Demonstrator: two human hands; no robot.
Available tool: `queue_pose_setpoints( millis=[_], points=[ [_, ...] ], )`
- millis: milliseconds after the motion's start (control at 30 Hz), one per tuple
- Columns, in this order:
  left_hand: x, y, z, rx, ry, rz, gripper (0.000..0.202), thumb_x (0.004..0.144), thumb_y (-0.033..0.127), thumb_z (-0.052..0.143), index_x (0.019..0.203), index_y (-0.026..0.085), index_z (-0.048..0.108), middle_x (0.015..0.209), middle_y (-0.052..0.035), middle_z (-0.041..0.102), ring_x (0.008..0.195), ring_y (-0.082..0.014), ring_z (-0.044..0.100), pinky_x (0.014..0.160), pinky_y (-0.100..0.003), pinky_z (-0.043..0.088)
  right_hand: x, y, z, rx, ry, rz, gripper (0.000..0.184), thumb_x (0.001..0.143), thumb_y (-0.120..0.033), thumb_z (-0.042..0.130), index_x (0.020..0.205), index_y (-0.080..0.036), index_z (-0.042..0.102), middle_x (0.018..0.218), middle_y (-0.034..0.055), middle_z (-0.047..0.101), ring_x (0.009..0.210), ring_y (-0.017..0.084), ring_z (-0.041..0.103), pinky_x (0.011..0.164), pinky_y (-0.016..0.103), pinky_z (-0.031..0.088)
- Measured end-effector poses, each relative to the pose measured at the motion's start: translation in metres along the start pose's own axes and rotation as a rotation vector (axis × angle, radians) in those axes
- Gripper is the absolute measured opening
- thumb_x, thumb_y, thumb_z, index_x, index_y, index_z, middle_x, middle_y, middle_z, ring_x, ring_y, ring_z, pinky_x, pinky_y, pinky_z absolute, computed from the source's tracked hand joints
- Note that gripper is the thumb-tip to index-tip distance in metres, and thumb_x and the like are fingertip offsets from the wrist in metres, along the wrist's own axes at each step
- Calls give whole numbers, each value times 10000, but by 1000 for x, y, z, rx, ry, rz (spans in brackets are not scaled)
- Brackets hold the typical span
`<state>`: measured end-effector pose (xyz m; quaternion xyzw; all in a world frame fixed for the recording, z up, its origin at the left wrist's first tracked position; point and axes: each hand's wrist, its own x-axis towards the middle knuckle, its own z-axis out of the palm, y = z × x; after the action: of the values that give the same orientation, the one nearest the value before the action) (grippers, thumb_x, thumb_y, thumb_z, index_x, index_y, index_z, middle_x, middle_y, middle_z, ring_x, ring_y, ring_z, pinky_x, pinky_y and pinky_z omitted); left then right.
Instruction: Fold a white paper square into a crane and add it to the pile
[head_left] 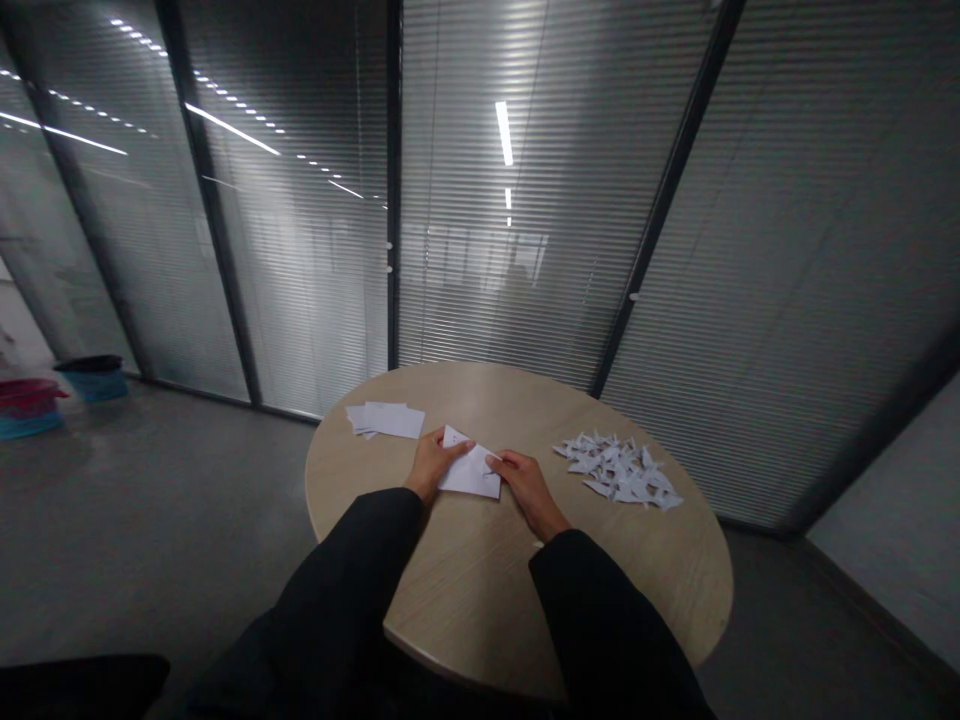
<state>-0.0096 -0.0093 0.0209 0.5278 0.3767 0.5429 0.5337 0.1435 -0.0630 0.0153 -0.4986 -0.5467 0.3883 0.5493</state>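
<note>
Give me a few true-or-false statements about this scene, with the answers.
1. The left hand and right hand both touch a folded white paper sheet. True.
2. The loose white sheets lie right of the hands. False: they lie to the left.
3. A pile of folded paper cranes lies right of the hands. True.
4. The wooden table is square. False: it is round.
5. The person's sleeves are short. False: they are long and black.

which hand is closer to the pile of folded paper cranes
Right. The right hand is at the right edge of the white sheet of paper, just left of the folded paper cranes. The left hand is farther, on the sheet's opposite side.
</note>
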Motion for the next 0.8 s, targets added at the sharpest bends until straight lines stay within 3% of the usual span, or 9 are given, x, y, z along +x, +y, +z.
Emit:
queue_pose_setpoints(
  millis=[167,333,667,800],
  points=[
    [-2,-2,0,-67,-27,-10,400,446,320,834,731,126,631,581,4,610,502,-106,539,504,-221,406,2,1,-3,-87,-2,-31,323,618,-472,683,640,-150,663,620,16,634,600,163,557,583,262,405],
    [-3,0,-1,-187,-76,-68,423,501,283,821,843,119,634,663,-42,672,556,-140,603,541,-246,456,3,-2,-4,-110,41,-39,290,615,-442,678,610,-152,662,580,9,615,566,155,532,553,255,381],
    [-3,6,-7,-396,-290,-102,304,701,251,685,951,86,635,918,-155,709,824,-215,670,811,-337,487,4,-5,-11,-129,98,-97,289,640,-435,655,630,-146,666,584,9,592,576,152,501,551,251,357],
    [-3,7,-8,-442,-308,-84,286,743,204,609,999,77,613,951,-173,702,891,-240,663,849,-359,468,5,-3,-12,-90,110,-90,306,649,-453,651,651,-148,660,587,5,585,566,149,495,532,246,345]
  ],
)
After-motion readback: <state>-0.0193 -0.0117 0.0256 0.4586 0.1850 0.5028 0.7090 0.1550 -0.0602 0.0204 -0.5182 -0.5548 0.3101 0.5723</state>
